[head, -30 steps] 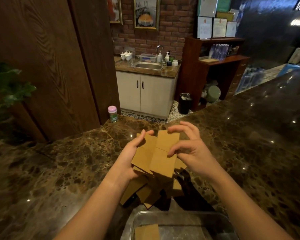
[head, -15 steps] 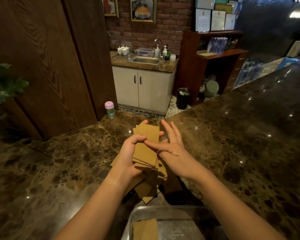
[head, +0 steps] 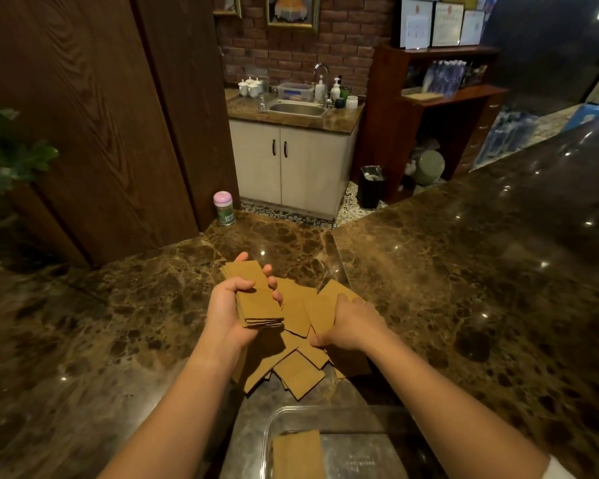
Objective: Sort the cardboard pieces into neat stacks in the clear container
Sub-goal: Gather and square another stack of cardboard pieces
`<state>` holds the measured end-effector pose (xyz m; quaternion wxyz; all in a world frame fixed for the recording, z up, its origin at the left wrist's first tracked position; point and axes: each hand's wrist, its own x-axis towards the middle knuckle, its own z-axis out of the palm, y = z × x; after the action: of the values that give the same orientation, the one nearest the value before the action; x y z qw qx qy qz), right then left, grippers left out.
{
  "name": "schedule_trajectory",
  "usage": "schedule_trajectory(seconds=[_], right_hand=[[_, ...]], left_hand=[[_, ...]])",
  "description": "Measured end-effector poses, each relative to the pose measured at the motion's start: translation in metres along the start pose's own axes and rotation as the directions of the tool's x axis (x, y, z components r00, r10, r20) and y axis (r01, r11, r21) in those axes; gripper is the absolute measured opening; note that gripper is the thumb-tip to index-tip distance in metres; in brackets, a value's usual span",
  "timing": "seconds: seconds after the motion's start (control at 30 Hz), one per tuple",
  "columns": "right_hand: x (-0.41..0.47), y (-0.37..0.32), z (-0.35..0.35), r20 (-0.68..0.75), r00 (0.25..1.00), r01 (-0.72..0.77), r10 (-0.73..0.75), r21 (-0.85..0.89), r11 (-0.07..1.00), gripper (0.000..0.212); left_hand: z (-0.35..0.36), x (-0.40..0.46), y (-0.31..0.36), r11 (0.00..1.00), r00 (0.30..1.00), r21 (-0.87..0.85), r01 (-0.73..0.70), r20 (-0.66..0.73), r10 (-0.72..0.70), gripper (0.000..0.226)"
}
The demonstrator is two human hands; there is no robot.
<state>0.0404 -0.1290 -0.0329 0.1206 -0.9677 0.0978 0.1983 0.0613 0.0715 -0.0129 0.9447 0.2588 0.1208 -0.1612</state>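
My left hand (head: 226,312) grips a squared-up stack of brown cardboard pieces (head: 253,299) just above the marble counter. My right hand (head: 351,326) rests palm down on the loose pile of cardboard pieces (head: 300,373) spread on the counter, thumb and fingers pinching pieces at the pile's right side. The clear container (head: 332,416) sits at the near edge between my forearms, with a stack of cardboard (head: 298,454) lying flat in its left part.
The dark marble counter (head: 464,288) wraps around to the right. A small pink-lidded jar (head: 223,208) stands at the counter's far edge. A wooden panel wall and a plant are at the left; a sink cabinet and shelves lie beyond.
My right hand left the stack in my left hand and dropped to the right onto the loose pile. The left hand's pieces are now squared into one stack.
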Motion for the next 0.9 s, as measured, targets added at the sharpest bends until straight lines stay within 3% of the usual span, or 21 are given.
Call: schedule_trajectory(seconds=[0.1, 0.2, 0.33, 0.5, 0.57, 0.67, 0.77, 0.9], right_hand=[[0.006, -0.002, 0.002, 0.074, 0.996, -0.054, 0.048, 0.087, 0.995, 0.092], [0.009, 0.004, -0.001, 0.174, 0.983, -0.119, 0.055, 0.385, 0.915, 0.066], [0.006, 0.024, -0.011, 0.225, 0.974, -0.178, 0.004, 0.760, 0.625, 0.031], [0.001, 0.029, -0.027, 0.186, 0.982, -0.185, 0.027, 0.924, 0.336, 0.020], [-0.001, 0.016, -0.025, 0.248, 0.969, -0.237, 0.017, 0.901, 0.364, 0.019], [0.003, -0.012, -0.014, 0.288, 0.956, -0.282, 0.062, 0.832, 0.478, 0.011], [0.010, -0.035, -0.004, 0.230, 0.966, -0.260, 0.122, 0.843, 0.470, 0.008], [0.015, -0.041, 0.002, 0.138, 0.985, -0.171, 0.104, 0.882, 0.440, 0.003]], left_hand=[[0.002, 0.000, -0.004, 1.000, 1.000, 0.015, 0.012, -0.002, -0.012, 0.069], [0.003, 0.000, -0.005, 0.999, 1.000, 0.037, 0.008, -0.019, -0.008, 0.068], [0.002, 0.000, -0.005, 0.999, 1.000, 0.045, -0.001, -0.030, 0.002, 0.067], [0.006, 0.003, -0.009, 0.997, 0.999, 0.077, -0.001, -0.041, 0.004, 0.063], [0.007, 0.005, -0.008, 0.978, 0.997, 0.206, 0.027, -0.075, -0.011, 0.057], [0.004, 0.007, -0.008, 0.832, 0.977, 0.524, 0.184, -0.189, -0.097, 0.050], [-0.001, 0.007, -0.010, 0.775, 0.949, 0.557, 0.300, -0.257, -0.183, 0.042], [-0.007, 0.003, -0.003, 0.817, 0.948, 0.490, 0.303, -0.238, -0.209, 0.038]])
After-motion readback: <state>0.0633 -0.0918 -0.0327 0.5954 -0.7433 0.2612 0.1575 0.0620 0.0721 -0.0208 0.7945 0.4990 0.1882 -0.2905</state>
